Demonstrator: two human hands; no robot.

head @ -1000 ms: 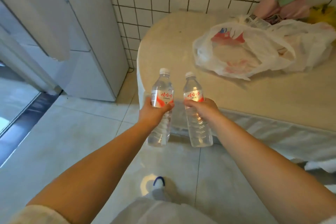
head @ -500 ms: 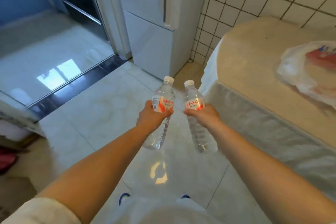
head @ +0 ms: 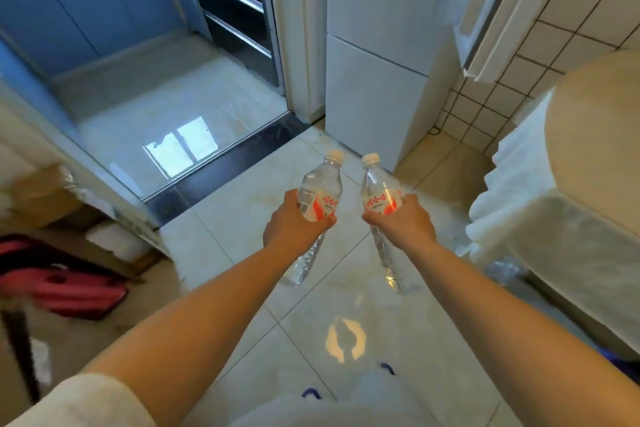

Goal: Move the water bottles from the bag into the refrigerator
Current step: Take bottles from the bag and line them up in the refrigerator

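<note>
My left hand (head: 292,225) grips a clear water bottle (head: 320,194) with a red-and-white label and a white cap. My right hand (head: 403,224) grips a second, matching water bottle (head: 381,192). Both bottles are held out in front of me above the tiled floor, caps tilted away. The white refrigerator (head: 374,73) stands ahead against the tiled wall, its upper door (head: 485,10) swung open to the right. The bag is out of view.
A table with a beige top and white cloth (head: 568,204) stands at the right. A dark threshold (head: 228,163) leads to a kitchen with a glossy floor at the left. Boxes and a red object (head: 76,288) lie at the lower left.
I have turned left, away from the table; the bag has left the view and the refrigerator is now straight ahead. Both hands still hold their bottles.
</note>
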